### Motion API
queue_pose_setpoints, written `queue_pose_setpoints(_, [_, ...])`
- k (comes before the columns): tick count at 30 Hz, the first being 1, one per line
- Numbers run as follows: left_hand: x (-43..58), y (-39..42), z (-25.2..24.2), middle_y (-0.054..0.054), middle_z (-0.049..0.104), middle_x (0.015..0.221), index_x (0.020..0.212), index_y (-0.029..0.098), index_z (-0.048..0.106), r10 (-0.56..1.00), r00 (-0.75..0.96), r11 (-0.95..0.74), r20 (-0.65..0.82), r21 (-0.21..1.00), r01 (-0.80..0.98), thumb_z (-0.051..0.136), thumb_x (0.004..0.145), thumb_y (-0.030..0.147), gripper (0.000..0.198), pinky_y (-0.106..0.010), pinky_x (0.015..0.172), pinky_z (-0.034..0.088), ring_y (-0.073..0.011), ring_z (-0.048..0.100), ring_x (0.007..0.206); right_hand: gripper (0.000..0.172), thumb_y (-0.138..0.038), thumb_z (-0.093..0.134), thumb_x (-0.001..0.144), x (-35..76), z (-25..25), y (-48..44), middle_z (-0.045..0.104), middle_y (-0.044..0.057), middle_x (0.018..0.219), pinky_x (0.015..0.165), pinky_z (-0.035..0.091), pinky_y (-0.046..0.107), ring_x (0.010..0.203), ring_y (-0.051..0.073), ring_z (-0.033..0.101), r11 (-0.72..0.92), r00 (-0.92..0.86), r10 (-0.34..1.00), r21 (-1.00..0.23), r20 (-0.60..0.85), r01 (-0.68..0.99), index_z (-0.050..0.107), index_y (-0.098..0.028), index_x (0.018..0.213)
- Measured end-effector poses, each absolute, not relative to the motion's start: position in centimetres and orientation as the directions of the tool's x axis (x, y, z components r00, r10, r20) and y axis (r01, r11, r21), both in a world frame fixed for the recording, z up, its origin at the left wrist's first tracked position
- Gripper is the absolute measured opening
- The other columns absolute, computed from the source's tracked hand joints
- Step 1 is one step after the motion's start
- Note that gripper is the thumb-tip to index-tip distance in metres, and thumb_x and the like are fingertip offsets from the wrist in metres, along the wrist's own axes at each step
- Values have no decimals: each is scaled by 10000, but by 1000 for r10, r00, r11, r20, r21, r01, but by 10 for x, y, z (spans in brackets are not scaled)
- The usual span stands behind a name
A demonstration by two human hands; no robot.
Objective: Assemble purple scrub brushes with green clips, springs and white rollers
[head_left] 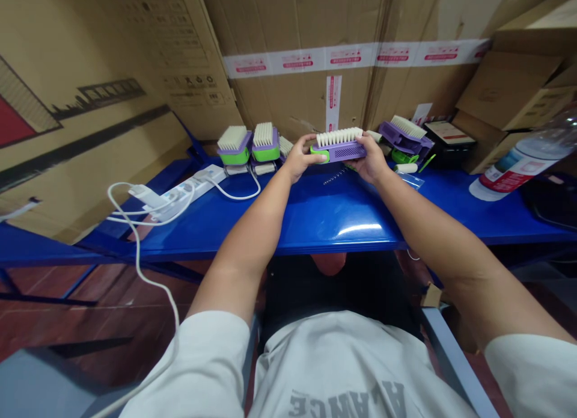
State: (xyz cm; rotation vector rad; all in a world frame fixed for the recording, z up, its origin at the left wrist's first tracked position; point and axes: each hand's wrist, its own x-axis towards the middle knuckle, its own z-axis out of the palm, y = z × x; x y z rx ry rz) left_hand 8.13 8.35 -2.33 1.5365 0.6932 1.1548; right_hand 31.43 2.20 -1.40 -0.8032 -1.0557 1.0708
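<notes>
Between my two hands is a purple and green brush [341, 151] with cream bristles facing up, raised above the blue table. My left hand [300, 159] grips its green end, the thumb lying along the near side. Its other end sits in my right hand [370, 159], fingers curled around the purple body. Just beneath the brush, a dark coiled spring-like piece [334, 178] lies on the table. To the left stand two similar brushes, one brush [234, 144] beside another brush [265, 142]. Right of my hands, a purple brush part [406, 138] rests with bristles upward.
A white power strip [180, 195] with plugged-in cables lies on the left of the blue table [311, 225]. Cardboard boxes [297, 21] wall off the back. A plastic bottle [518, 165] and a black box [448, 144] stand at the right.
</notes>
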Motion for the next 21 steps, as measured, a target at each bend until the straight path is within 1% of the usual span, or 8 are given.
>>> queue_pose_setpoints(4, [82, 84, -23, -77, 843, 1322, 1423, 290, 630, 878, 360, -282, 316, 948, -146, 960, 531, 281, 951, -598, 1177, 664, -394, 815, 1335, 660, -721, 884, 664, 313, -10, 18, 747, 10, 1076, 922, 733, 576, 1208, 366, 743, 297, 124, 954, -914, 273, -278, 517, -364, 1080])
queue_pose_setpoints(8, [82, 83, -23, -70, 847, 1312, 1404, 296, 637, 875, 363, -291, 321, 947, -138, 977, 538, 296, 931, -591, 1185, 651, -377, 820, 1305, 675, -758, 874, 669, 313, -9, 16, 748, 15, 1077, 917, 726, 589, 1234, 381, 737, 302, 96, 953, -921, 287, -246, 508, -366, 1079])
queue_pose_setpoints(16, [84, 80, -21, -75, 859, 1331, 1385, 283, 648, 886, 342, -280, 313, 949, -143, 963, 519, 263, 922, -605, 1232, 629, -388, 813, 1353, 671, -738, 890, 661, 315, -12, 19, 768, 20, 1136, 937, 748, 600, 1249, 376, 751, 288, 122, 957, -919, 264, -270, 528, -365, 1085])
queue_pose_setpoints(21, [84, 81, -21, -74, 857, 1314, 1385, 283, 636, 880, 352, -285, 318, 948, -144, 953, 528, 254, 914, -607, 1227, 628, -388, 818, 1339, 702, -746, 883, 634, 316, -10, 18, 753, 16, 1108, 939, 748, 607, 1272, 378, 739, 280, 79, 960, -921, 269, -272, 503, -371, 1090])
